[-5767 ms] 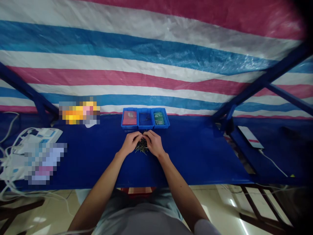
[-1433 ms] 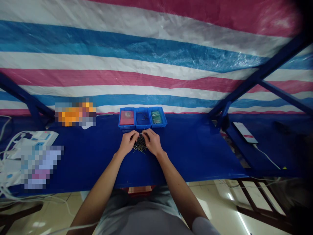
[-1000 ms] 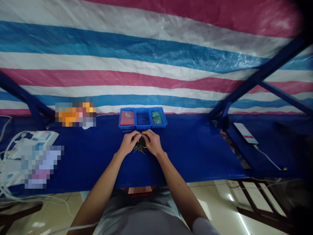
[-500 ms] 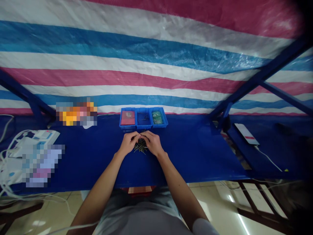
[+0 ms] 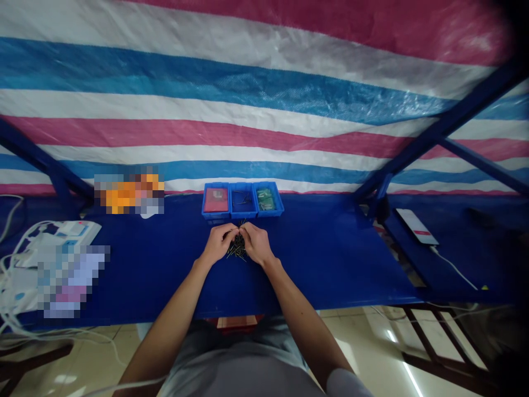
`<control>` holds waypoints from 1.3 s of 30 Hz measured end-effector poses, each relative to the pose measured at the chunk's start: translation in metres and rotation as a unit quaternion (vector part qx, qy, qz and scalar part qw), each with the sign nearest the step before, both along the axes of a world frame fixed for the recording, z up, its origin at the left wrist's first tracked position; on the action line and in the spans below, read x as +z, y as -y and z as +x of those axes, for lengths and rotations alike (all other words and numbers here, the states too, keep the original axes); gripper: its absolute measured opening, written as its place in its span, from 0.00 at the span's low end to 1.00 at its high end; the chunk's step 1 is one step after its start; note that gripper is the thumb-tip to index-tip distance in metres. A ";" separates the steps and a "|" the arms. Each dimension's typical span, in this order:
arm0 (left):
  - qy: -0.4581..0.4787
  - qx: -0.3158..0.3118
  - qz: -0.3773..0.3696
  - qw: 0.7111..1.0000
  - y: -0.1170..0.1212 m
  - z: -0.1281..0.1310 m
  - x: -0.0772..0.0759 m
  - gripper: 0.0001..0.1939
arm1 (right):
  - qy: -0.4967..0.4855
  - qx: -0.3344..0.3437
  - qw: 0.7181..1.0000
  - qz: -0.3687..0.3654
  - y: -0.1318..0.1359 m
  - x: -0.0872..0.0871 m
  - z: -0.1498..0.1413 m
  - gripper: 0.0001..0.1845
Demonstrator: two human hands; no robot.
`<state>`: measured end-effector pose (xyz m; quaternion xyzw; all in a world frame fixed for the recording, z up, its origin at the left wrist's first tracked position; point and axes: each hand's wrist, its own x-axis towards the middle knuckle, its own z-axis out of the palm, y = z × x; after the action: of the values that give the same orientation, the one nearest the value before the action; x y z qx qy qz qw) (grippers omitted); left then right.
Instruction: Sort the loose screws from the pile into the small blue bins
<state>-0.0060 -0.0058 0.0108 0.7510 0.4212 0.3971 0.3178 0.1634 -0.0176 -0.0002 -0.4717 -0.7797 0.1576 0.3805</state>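
A heap of thin dark and brassy metal pieces, like screws or nails (image 5: 237, 249), lies on the blue table. My left hand (image 5: 219, 242) is at the heap's left side, thumb and fingers curled together at its upper part. Opposite it, my right hand (image 5: 257, 242) is closed in the same way, its fingertips almost meeting the left ones. Whatever the fingertips pinch is too small to make out. Just beyond the hands stand three joined blue bins: the left bin (image 5: 215, 215) holds a red item, the middle bin (image 5: 243, 214) a few thin dark pieces, the right bin (image 5: 270, 213) green-and-clear packets.
On the left, a white power strip (image 5: 88, 229) and tangled cables lie beside a blurred-out patch. An orange blurred item (image 5: 132, 193) sits at the back left. A phone (image 5: 416, 226) with a white cable lies far right. Blue frame bars (image 5: 413, 149) slant up against a striped sheet.
My right hand has shifted slightly and its fingers have turned more upright, drawn in closer. The left hand stays almost in place. The bins and heap look the same.
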 end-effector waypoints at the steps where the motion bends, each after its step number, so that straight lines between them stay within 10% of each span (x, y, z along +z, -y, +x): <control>1: 0.001 0.000 0.004 1.000 0.000 0.000 0.000 0.18 | 0.000 0.001 1.000 -0.003 0.000 0.000 0.000 0.15; 19: -0.016 0.011 0.038 0.999 0.001 0.001 -0.005 0.15 | -0.058 -0.079 0.995 -0.026 -0.002 0.001 0.004 0.27; 27: -0.027 0.030 0.001 0.999 0.000 -0.004 -0.007 0.17 | -0.029 0.038 0.999 0.009 -0.002 0.006 0.007 0.14; 39: -0.040 0.010 0.021 0.999 -0.001 0.002 -0.008 0.18 | 0.007 -0.048 0.999 -0.001 -0.002 -0.004 -0.001 0.25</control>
<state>-0.0044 -0.0047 0.0027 0.7685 0.4330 0.3782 0.2809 0.1628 -0.0156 -0.0042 -0.5101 -0.7585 0.1366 0.3818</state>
